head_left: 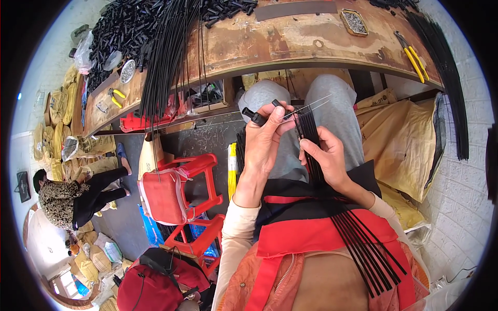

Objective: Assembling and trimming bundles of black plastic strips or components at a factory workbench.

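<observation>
My left hand (263, 139) is closed on short black plastic tube pieces (253, 117). One has a flared end and sticks out to the left; another black piece (278, 104) shows by the fingertips. Thin light-coloured wires or rods (317, 103) cross from these fingers to the right. My right hand (332, 158) is wrapped round a bundle of thin black rods (363, 249). Their upper ends stand close to my left fingertips, and their lower ends fan out over my red apron (306, 236). The exact contact between wires and rods is too small to tell.
A wooden workbench (290, 44) runs ahead, with heaped black tubes (122, 39), long black rods (166, 67), a tray of small metal parts (354, 23) and yellow-handled pliers (413, 58). Red stools (205, 181) stand left. Another person (67, 199) bends among sacks at far left.
</observation>
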The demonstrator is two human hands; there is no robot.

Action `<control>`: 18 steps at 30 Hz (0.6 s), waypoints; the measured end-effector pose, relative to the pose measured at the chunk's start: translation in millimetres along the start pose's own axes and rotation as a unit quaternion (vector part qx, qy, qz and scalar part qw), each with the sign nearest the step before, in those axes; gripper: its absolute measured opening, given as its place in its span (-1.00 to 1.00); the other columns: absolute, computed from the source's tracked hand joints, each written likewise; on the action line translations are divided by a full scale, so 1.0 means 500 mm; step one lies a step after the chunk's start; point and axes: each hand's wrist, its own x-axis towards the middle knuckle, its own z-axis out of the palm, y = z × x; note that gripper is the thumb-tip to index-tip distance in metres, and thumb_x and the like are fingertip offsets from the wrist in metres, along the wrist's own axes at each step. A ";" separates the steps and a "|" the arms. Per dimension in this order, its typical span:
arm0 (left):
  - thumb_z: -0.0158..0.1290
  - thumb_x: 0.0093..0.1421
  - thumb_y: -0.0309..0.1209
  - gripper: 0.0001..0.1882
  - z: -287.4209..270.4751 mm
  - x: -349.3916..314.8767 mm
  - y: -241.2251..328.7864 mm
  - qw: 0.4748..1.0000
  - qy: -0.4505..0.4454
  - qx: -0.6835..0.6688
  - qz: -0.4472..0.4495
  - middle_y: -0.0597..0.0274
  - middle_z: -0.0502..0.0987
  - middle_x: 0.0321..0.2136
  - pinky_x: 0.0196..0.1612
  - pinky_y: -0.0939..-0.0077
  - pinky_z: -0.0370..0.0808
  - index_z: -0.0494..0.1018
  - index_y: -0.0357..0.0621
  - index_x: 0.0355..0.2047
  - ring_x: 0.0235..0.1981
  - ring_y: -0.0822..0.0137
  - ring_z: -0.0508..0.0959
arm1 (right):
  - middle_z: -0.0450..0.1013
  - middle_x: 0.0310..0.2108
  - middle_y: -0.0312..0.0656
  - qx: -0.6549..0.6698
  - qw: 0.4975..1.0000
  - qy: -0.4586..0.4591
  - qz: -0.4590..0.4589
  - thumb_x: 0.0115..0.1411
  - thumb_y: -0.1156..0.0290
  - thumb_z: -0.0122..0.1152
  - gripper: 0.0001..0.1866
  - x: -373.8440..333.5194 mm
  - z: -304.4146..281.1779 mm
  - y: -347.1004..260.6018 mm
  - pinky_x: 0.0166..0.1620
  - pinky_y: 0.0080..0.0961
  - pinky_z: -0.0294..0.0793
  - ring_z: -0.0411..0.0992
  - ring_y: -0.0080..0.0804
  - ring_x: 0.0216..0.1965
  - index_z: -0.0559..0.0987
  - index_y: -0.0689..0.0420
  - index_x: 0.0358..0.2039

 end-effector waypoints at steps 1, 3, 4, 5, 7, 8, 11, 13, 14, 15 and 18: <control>0.12 0.23 -0.44 -0.80 -0.002 0.002 0.000 1.000 0.000 0.000 0.000 0.12 0.55 -0.21 -0.18 0.51 0.63 0.50 -0.30 -0.18 -0.24 0.31 0.60 | 0.43 -0.53 -0.27 0.000 1.000 0.002 -0.003 0.25 0.40 0.19 -0.84 0.000 0.001 -0.001 -0.44 -0.66 0.40 0.41 -0.60 -0.54 0.44 0.20 -0.29; 0.15 0.21 -0.43 -0.83 -0.001 0.002 0.005 1.000 -0.013 -0.005 -0.004 0.14 0.55 -0.22 -0.19 0.53 0.62 0.51 -0.28 -0.24 -0.25 0.32 0.60 | 0.44 -0.53 -0.27 0.001 1.000 -0.001 0.001 0.25 0.39 0.19 -0.84 -0.001 0.002 -0.004 -0.44 -0.66 0.40 0.41 -0.60 -0.54 0.44 0.20 -0.30; 0.15 0.21 -0.43 -0.83 -0.001 0.000 0.006 1.000 -0.012 -0.005 -0.004 0.14 0.55 -0.22 -0.19 0.53 0.62 0.51 -0.28 -0.24 -0.25 0.32 0.60 | 0.44 -0.54 -0.27 0.002 1.000 -0.003 0.005 0.24 0.39 0.19 -0.84 0.000 0.002 -0.005 -0.44 -0.66 0.40 0.40 -0.60 -0.54 0.44 0.20 -0.30; 0.15 0.21 -0.43 -0.83 -0.001 -0.001 0.007 1.000 -0.013 -0.002 -0.014 0.14 0.55 -0.22 -0.19 0.53 0.62 0.51 -0.28 -0.24 -0.26 0.33 0.60 | 0.44 -0.54 -0.27 0.002 1.000 -0.003 0.005 0.24 0.39 0.19 -0.84 0.000 0.002 -0.004 -0.44 -0.66 0.40 0.40 -0.60 -0.54 0.44 0.20 -0.30; 0.15 0.21 -0.43 -0.82 -0.003 -0.001 0.006 1.000 -0.014 0.000 -0.023 0.14 0.55 -0.22 -0.20 0.54 0.62 0.51 -0.28 -0.23 -0.26 0.34 0.60 | 0.44 -0.54 -0.28 0.002 1.000 -0.004 -0.005 0.24 0.38 0.20 -0.83 0.001 0.002 -0.001 -0.45 -0.67 0.39 0.41 -0.60 -0.54 0.44 0.19 -0.31; 0.15 0.20 -0.44 -0.82 -0.005 0.000 0.005 0.999 -0.014 0.001 -0.029 0.15 0.55 -0.22 -0.20 0.53 0.62 0.51 -0.27 -0.23 -0.27 0.34 0.60 | 0.44 -0.54 -0.28 0.001 1.000 -0.004 -0.005 0.24 0.38 0.20 -0.83 0.001 0.002 -0.001 -0.45 -0.67 0.39 0.41 -0.60 -0.54 0.44 0.19 -0.31; 0.15 0.20 -0.44 -0.83 -0.002 -0.002 0.004 0.999 -0.014 -0.004 -0.029 0.16 0.55 -0.23 -0.20 0.51 0.62 0.51 -0.26 -0.22 -0.27 0.36 0.59 | 0.44 -0.54 -0.28 0.001 1.000 -0.006 0.003 0.24 0.39 0.20 -0.84 0.001 0.003 -0.005 -0.45 -0.67 0.39 0.41 -0.61 -0.54 0.44 0.19 -0.31; 0.15 0.20 -0.45 -0.83 -0.001 -0.003 0.005 1.000 -0.013 -0.009 -0.023 0.16 0.55 -0.24 -0.20 0.50 0.62 0.52 -0.26 -0.22 -0.27 0.37 0.59 | 0.44 -0.54 -0.28 -0.003 1.000 -0.008 0.002 0.24 0.39 0.21 -0.83 0.001 0.004 -0.007 -0.46 -0.68 0.39 0.41 -0.61 -0.54 0.44 0.19 -0.31; 0.16 0.20 -0.45 -0.83 -0.004 -0.002 0.004 1.000 -0.012 -0.007 -0.019 0.16 0.56 -0.24 -0.21 0.50 0.62 0.52 -0.26 -0.22 -0.27 0.37 0.59 | 0.44 -0.54 -0.28 -0.004 1.000 -0.008 0.002 0.24 0.39 0.21 -0.83 0.001 0.005 -0.006 -0.46 -0.68 0.39 0.41 -0.61 -0.54 0.44 0.19 -0.31; 0.16 0.19 -0.45 -0.82 -0.006 -0.001 0.004 1.000 -0.011 -0.005 -0.016 0.17 0.56 -0.24 -0.21 0.50 0.62 0.52 -0.25 -0.22 -0.27 0.37 0.59 | 0.44 -0.54 -0.27 -0.004 1.000 -0.006 0.006 0.24 0.39 0.21 -0.83 0.001 0.005 -0.005 -0.46 -0.68 0.39 0.41 -0.61 -0.54 0.44 0.20 -0.31; 0.19 0.17 -0.44 -0.81 -0.006 -0.003 0.012 1.000 -0.003 0.010 -0.018 0.17 0.56 -0.25 -0.22 0.51 0.62 0.53 -0.25 -0.22 -0.27 0.38 0.59 | 0.44 -0.54 -0.27 -0.012 1.000 -0.004 0.006 0.24 0.39 0.22 -0.83 -0.001 0.007 -0.006 -0.45 -0.68 0.39 0.41 -0.61 -0.54 0.44 0.20 -0.31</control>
